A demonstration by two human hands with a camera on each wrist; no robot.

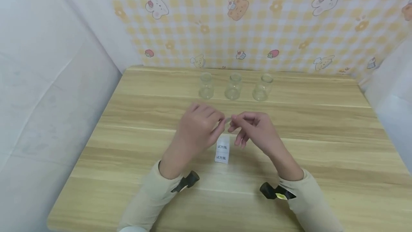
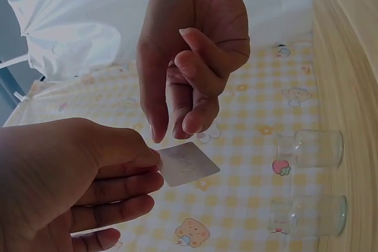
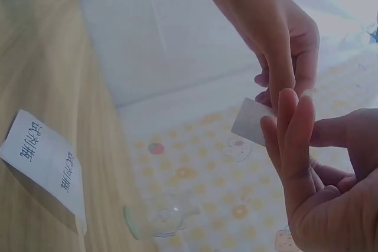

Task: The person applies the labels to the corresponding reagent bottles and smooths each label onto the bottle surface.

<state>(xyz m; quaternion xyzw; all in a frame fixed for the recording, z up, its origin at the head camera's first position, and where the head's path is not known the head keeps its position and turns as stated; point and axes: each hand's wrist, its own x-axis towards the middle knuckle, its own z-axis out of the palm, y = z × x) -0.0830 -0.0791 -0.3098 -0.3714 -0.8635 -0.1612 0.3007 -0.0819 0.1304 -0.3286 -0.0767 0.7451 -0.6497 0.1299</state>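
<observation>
My left hand (image 1: 197, 126) pinches a small white label (image 2: 188, 164) between thumb and forefinger, a little above the table. From the other side my right hand (image 1: 257, 130) meets the label, thumb and forefinger together at its edge, the other fingers loosely bent. Faint writing shows on the label in the left wrist view; the right wrist view has it partly behind the right fingers. Below the hands, a white strip of labels (image 1: 222, 153) with dark printed characters lies on the table, its far end slightly raised in the right wrist view (image 3: 44, 166).
Three clear glass bottles stand in a row towards the back: a left bottle (image 1: 206, 90), a middle bottle (image 1: 233, 90) and a right bottle (image 1: 262, 90). Behind the wooden table (image 1: 128, 135) hangs a yellow checked cloth (image 1: 273, 28) with cartoon prints.
</observation>
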